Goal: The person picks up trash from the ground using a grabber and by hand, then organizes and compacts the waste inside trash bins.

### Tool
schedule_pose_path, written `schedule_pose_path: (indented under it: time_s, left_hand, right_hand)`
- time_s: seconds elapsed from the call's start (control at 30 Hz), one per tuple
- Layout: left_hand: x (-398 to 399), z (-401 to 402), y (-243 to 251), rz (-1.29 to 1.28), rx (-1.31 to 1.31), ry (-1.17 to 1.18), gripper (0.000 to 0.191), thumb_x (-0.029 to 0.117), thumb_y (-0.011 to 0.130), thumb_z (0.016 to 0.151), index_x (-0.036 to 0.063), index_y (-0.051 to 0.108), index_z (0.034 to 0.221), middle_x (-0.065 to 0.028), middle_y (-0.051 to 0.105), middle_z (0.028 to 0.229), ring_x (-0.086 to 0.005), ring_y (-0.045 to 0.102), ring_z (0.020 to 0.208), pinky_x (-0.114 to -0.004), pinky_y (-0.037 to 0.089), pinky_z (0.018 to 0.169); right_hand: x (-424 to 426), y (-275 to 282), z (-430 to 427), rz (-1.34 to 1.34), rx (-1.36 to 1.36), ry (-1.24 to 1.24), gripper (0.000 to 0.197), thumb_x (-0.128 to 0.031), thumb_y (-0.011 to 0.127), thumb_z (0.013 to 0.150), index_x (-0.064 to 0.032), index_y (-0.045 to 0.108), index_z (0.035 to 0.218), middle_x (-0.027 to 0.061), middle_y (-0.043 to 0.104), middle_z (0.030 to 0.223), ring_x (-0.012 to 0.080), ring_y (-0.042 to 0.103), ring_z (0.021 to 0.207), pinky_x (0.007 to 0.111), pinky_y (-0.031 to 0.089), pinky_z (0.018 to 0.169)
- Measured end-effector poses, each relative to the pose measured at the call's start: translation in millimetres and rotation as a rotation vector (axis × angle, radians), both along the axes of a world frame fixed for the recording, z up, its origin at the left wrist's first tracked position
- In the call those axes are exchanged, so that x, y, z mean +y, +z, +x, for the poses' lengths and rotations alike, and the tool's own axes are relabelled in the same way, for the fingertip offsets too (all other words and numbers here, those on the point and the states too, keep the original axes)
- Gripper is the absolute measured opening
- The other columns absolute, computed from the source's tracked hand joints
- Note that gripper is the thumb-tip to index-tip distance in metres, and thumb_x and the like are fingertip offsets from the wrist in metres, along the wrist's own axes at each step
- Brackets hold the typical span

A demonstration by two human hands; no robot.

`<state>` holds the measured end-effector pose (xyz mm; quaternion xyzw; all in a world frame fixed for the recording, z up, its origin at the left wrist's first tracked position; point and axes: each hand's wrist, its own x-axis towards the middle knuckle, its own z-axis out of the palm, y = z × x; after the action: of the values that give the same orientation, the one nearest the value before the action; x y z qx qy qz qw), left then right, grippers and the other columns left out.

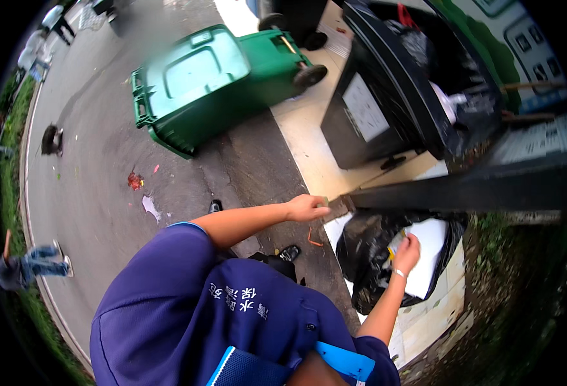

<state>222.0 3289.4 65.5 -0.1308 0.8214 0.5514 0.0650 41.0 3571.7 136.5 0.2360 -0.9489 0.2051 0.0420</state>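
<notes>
My left hand [307, 208] is stretched out above the pavement edge, its fingers pinched on a small greenish piece [325, 201] too blurred to identify. Lower right, my right hand [407, 255], with a pale band at the wrist, grips a yellow-and-white wrapper [395, 245]. Beneath that hand sits a black plastic garbage bag [368, 255], its mouth spread. A flat white board or sheet [423, 277] lies in the bag, partly hidden by my hand. The bag rests on pale paving tiles [445, 309].
A green wheeled bin [216, 96] lies on its side on the asphalt. An upright black wheeled bin [356, 130] holds bagged rubbish. A dark post or beam [457, 188] crosses beside the garbage bag. Litter [135, 181], a small dark animal [52, 140] and several people are on the road.
</notes>
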Motion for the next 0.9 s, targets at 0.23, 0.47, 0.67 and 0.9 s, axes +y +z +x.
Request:
schedule_pose_path:
  time_s: [0.23, 0.47, 0.67, 0.9]
  left_hand:
    - [-174, 242, -66, -0.163, -0.560, 0.327, 0.039, 0.039, 0.054, 0.079, 0.0050, 0.059, 0.099, -0.0174, 0.061, 0.097, -0.0314, 0.058, 0.093, -0.040, 0.045, 0.080]
    - [-331, 433, -95, -0.233, -0.556, 0.867, 0.032, 0.030, 0.055, 0.077, 0.0031, 0.060, 0.093, -0.0187, 0.063, 0.088, -0.0313, 0.061, 0.086, -0.038, 0.046, 0.078]
    - [-441, 452, -114, -0.352, -0.526, 1.099, 0.050, 0.031, 0.062, 0.075, -0.0027, 0.051, 0.110, -0.0241, 0.054, 0.108, -0.0351, 0.053, 0.101, -0.039, 0.041, 0.087]
    - [-549, 422, -137, -0.257, -0.520, 1.304, 0.082, 0.042, 0.061, 0.073, -0.0089, 0.030, 0.129, -0.0302, 0.039, 0.126, -0.0376, 0.038, 0.119, -0.037, 0.031, 0.099]
  right_hand:
    - [-216, 36, 194, -0.286, -0.102, 0.164, 0.016, -0.009, 0.055, 0.078, -0.0045, 0.059, 0.094, 0.0110, 0.059, 0.085, 0.0275, 0.056, 0.081, 0.035, 0.045, 0.074]
    - [-371, -41, 332, -0.007, -0.622, 0.964, 0.029, -0.018, 0.058, 0.078, -0.0094, 0.053, 0.106, 0.0117, 0.056, 0.095, 0.0288, 0.057, 0.088, 0.037, 0.047, 0.074]
    - [-412, -79, 303, 0.371, -0.682, 0.876, 0.028, -0.022, 0.056, 0.079, -0.0083, 0.055, 0.104, 0.0125, 0.059, 0.094, 0.0295, 0.057, 0.090, 0.038, 0.046, 0.079]
    - [-468, -133, 252, 0.575, -0.759, 0.766, 0.028, -0.023, 0.055, 0.078, -0.0065, 0.057, 0.101, 0.0157, 0.060, 0.099, 0.0315, 0.056, 0.096, 0.041, 0.045, 0.082]
